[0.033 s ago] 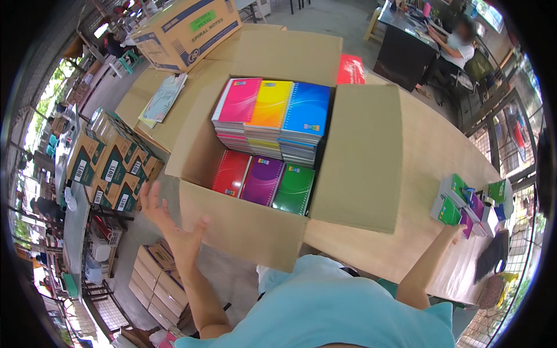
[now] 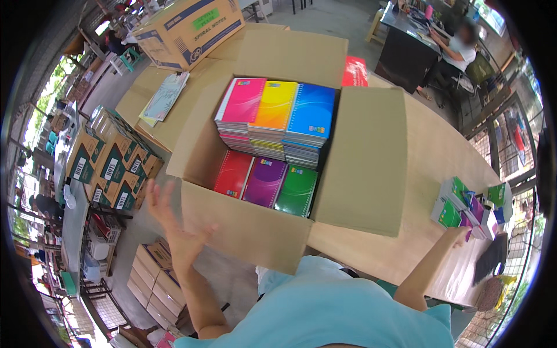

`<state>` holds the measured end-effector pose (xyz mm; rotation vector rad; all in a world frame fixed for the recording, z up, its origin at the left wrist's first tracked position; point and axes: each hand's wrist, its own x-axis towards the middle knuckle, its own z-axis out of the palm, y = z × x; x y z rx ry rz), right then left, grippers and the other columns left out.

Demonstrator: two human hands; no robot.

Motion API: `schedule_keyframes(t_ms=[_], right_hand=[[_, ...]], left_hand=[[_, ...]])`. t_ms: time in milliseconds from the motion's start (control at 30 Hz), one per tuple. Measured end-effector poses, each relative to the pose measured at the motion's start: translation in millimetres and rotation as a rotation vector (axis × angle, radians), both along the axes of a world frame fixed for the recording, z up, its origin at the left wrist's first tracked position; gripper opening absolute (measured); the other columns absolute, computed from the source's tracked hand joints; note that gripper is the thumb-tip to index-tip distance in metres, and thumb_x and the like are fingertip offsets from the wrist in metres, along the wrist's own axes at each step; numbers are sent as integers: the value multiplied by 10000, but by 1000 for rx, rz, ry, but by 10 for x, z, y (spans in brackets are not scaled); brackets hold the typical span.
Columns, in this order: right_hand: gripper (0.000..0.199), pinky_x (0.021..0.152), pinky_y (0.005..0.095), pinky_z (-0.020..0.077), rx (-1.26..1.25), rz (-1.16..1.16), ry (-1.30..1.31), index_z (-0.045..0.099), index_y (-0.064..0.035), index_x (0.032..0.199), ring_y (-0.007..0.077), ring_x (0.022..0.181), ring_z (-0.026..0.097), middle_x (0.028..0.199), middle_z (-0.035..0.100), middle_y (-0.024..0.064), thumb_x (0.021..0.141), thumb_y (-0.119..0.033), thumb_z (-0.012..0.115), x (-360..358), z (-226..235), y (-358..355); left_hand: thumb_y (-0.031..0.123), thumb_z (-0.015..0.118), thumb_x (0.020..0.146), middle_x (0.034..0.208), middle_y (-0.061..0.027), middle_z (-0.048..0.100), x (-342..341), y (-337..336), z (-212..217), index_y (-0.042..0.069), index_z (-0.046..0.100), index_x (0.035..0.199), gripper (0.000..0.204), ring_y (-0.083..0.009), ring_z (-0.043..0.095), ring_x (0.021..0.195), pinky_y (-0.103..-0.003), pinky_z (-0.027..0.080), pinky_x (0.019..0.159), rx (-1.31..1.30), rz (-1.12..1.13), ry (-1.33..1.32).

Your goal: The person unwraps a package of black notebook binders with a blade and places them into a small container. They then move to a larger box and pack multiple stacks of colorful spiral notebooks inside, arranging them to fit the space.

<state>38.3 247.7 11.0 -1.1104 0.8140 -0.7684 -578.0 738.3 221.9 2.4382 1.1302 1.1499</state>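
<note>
An open cardboard box stands on the table before me. Inside, pink notebooks, yellow notebooks and blue notebooks form tall spiral-bound stacks at the back. Lower in front lie a red notebook, a purple notebook and a green notebook. My left hand hovers open by the box's near left flap, fingers spread and slightly blurred. Far to the right, my right hand is at the near edge of piled green and purple notebooks; its grip is hidden.
A closed carton and some papers rest on cardboard at the back left. Stacked boxes stand left; more cartons sit on the floor. A dark pouch lies right. A person sits at a desk behind.
My left hand has shifted slightly right and down. The box and its notebooks appear slightly farther right in the picture. My right hand stays by the pile, slightly lower.
</note>
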Motion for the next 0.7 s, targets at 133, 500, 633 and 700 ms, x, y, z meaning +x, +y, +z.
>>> schedule_keyframes(t_ms=[133, 500, 633, 700], right_hand=[[434, 893, 389, 566, -399, 505, -424, 573, 29, 1294, 261, 1068, 635, 1270, 578, 163, 940, -210, 644, -354, 1560, 954], [346, 888, 386, 510, -1620, 2308, -1468, 596, 17, 1112, 304, 1076, 586, 1105, 590, 140, 792, -93, 666, -3203, 2728, 5057], [320, 937, 383, 487, -1975, 2231, -1698, 591, 36, 1117, 295, 1085, 567, 1096, 581, 132, 829, -102, 599, -3493, 1935, 5501], [356, 976, 389, 471, -1956, 2263, -1654, 574, 26, 1173, 290, 1102, 569, 1125, 580, 132, 848, -119, 566, -3654, 1659, 5670]], left_hand=[[418, 921, 552, 1568, -214, 207, -12, 233, -35, 148, 455, 1434, 1033, -421, 217, 1448, -571, 242, 1147, -197, -158, 245], [312, 962, 440, 1534, -243, 230, -38, 738, -310, 187, 652, 1112, 751, -488, 263, 1388, -575, 309, 1103, -271, -236, 105], [342, 957, 456, 1520, -246, 259, -82, 924, -454, 180, 679, 1074, 697, -472, 294, 1374, -552, 331, 1081, -264, -259, 70], [428, 929, 484, 1485, -242, 331, -165, 1003, -693, 213, 686, 1156, 746, -454, 338, 1352, -525, 348, 1059, -157, -290, 50]])
